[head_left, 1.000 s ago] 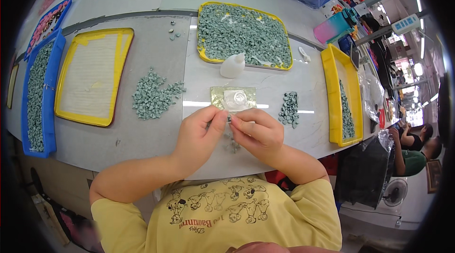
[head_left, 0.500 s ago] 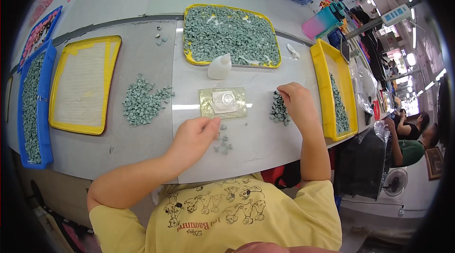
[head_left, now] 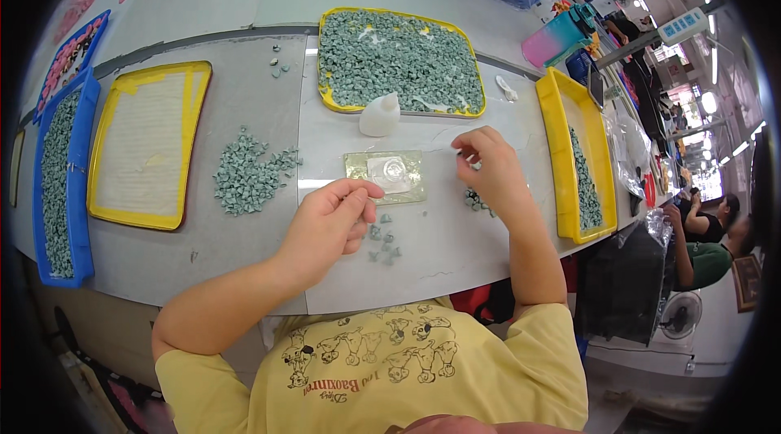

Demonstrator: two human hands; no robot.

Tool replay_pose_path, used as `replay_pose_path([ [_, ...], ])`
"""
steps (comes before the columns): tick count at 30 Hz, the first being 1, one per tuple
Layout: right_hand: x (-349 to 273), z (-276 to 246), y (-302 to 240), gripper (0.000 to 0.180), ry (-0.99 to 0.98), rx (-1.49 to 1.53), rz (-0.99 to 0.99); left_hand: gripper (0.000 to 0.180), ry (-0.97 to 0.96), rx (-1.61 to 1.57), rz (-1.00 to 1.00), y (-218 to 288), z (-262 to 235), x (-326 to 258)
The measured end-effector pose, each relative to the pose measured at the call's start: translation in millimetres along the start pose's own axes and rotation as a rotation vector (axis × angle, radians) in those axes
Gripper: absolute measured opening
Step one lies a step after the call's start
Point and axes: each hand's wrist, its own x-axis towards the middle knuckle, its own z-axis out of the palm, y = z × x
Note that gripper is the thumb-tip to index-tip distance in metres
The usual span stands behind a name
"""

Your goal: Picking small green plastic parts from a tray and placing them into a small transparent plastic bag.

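Observation:
My left hand (head_left: 332,221) is closed in a pinch at the left part of a greenish, clear-looking slab (head_left: 413,178); whatever its fingertips hold is hidden or too small to name. On that slab lies a white sheet with a round clear dish (head_left: 394,170). To the right, my right hand (head_left: 490,164) pinches a small dark piece (head_left: 459,155) above the table. Beneath that hand, a small pile of dark green pieces (head_left: 473,200) is partly covered. Several loose green pieces (head_left: 386,252) lie just right of my left hand. Behind the slab stands a white squeeze bottle (head_left: 379,117).
A yellow-rimmed tray of green pieces (head_left: 399,60) lies at the back. Another heap of green pieces (head_left: 250,174) is at left, beside a yellow-edged tray (head_left: 150,157) and a blue bin (head_left: 80,190). A yellow bin (head_left: 553,141) stands at right, near a pink-and-blue bottle (head_left: 549,42).
My right hand has risen off the dark green pile and moved left with a small dark piece. My left hand has moved slightly up and turned, its fingertips now by the slab.

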Motion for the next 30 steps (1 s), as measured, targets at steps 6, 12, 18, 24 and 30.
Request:
replay_pose_path([
  [6,-26,-18,-31,0.018,-0.010,0.297,-0.451,0.018,-0.047,0.116,-0.086,-2,38,10],
  [12,-38,-7,-32,0.027,-0.202,0.587,-0.762,0.017,0.271,0.155,0.003,-22,71,-28],
  [18,-63,-62,8,0.026,-0.041,0.639,-0.878,0.019,0.362,0.070,0.102,-48,149,-37],
  [24,-95,-155,84,0.012,-0.057,0.577,-0.751,0.018,0.279,0.119,0.118,-68,252,-8],
  [30,-115,-214,141,0.014,-0.072,0.483,-0.721,0.017,0.225,0.183,0.108,-83,325,13],
])
